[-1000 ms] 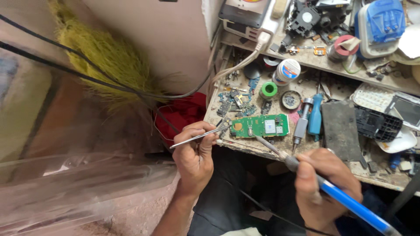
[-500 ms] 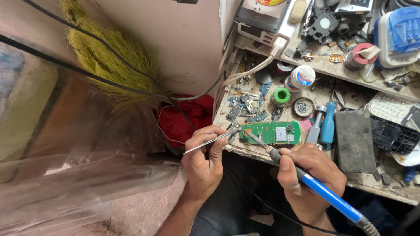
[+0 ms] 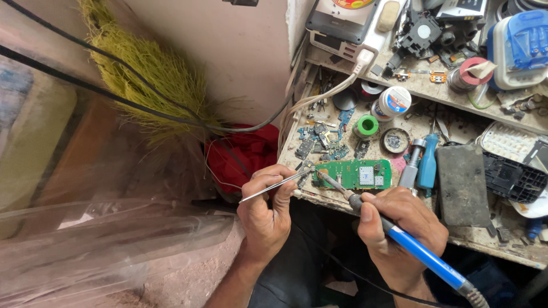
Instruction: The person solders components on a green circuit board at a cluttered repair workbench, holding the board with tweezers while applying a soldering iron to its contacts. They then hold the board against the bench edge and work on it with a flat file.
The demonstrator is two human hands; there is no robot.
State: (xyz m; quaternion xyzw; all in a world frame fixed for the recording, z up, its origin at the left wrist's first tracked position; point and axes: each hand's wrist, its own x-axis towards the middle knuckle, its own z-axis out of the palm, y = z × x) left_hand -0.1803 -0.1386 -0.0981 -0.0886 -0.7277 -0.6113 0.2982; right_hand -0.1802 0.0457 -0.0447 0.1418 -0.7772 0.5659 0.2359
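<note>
Green circuit board is lying at the workbench front edge. Metal tweezers are being pinched by the left hand at its left end. A blue-handled soldering iron is being gripped by the right hand, tip on the board.

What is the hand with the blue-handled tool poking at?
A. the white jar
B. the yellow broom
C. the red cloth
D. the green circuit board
D: the right hand holds the blue-handled soldering iron with its metal tip on the left end of the green circuit board, while the left hand holds tweezers there too.
</note>
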